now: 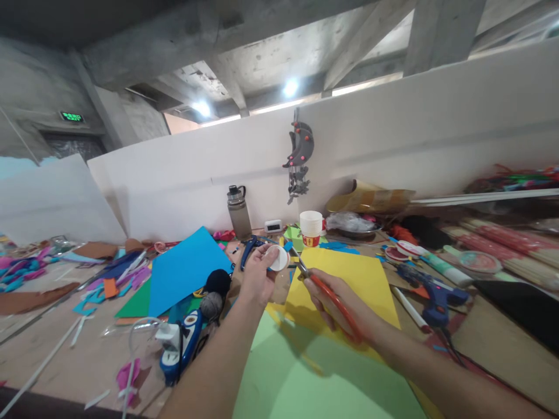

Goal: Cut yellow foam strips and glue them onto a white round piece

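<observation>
Near the middle of the frame, the left hand [261,273] holds a white round piece [278,259], pinching it by its left edge between the thumb and the fingers. The piece has its flat face toward the camera; being round, it shows no clear long axis. Just to the right of it, the right hand [325,294] has its fingers closed around the orange handles of the scissors [326,289]. The long axis of the scissors runs slantwise — from the lower right, where the handle loop is, to the upper left, where the blades end close beside the free right edge of the piece. Whether the blades touch this edge, or how wide they stand apart, I cannot tell. The left hand is the nearer one to the piece — it holds it — above the left border of the yellow sheet [362,267].
</observation>
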Motion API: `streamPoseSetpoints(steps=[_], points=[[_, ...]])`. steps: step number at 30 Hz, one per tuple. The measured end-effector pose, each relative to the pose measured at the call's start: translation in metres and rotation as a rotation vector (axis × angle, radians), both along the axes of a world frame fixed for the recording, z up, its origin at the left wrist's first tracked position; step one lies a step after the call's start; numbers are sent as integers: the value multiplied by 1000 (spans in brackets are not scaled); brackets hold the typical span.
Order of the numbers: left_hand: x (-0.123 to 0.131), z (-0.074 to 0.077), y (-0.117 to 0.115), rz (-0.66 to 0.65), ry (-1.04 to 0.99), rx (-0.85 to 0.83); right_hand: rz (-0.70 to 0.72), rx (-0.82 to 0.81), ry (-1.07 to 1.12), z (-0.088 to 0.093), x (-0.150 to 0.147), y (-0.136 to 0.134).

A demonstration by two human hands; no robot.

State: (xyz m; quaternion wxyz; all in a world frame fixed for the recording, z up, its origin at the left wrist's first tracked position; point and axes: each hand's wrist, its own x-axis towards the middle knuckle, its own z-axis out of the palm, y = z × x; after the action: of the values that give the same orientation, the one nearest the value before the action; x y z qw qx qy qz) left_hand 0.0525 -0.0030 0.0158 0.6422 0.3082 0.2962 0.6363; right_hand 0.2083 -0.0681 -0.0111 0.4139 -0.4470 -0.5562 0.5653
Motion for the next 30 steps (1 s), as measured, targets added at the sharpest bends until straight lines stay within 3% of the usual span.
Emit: streamPoseSetpoints(steps=[9, 22, 30], points=[[-1, 0, 0, -6, 14, 1, -10, 5, -30, 4, -1, -2], [-1, 0, 1, -11, -6, -26, -67, -121, -1, 7, -4, -3], [1, 3, -3, 4, -56, -70, -211, 174, 203, 4, 2, 10]])
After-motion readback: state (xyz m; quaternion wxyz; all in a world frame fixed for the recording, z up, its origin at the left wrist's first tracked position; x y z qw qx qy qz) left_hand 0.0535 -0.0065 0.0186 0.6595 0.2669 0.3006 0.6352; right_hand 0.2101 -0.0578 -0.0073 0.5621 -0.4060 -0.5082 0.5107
